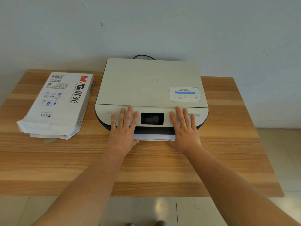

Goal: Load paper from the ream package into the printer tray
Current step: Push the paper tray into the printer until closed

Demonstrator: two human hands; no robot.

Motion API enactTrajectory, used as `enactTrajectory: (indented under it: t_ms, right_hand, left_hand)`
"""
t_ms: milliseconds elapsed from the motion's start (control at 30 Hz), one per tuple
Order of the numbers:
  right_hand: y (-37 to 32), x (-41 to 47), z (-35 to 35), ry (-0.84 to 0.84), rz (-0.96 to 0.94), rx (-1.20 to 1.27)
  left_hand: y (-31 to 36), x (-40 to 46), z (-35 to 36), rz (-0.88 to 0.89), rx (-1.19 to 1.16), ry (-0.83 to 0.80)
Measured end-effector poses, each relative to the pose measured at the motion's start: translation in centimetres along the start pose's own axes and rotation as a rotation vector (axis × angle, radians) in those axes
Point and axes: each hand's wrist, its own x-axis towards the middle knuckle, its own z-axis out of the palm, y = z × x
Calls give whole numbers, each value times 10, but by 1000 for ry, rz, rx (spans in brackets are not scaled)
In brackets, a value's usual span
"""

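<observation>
A white printer (pixel 151 84) sits at the back middle of the wooden table (pixel 146 168), its dark screen (pixel 152 118) facing me. My left hand (pixel 124 128) and my right hand (pixel 184 128) lie flat with fingers spread on the printer's front panel, one on each side of the screen. Both thumbs touch the front edge of the paper tray (pixel 154 137), which shows a white strip between my hands. The white ream package (pixel 60 103) lies to the left of the printer, its near end torn open.
A black cable (pixel 144 56) runs out behind the printer along the pale wall. The table's front edge is near me, with tiled floor (pixel 187 211) below and to the right.
</observation>
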Motion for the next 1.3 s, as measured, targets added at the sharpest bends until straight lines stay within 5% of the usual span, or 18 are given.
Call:
enactTrajectory:
  t_ms: [1300]
  right_hand:
    - [-6, 5, 13, 68, 49, -55]
  left_hand:
    - [8, 6, 15, -23, -14, 59]
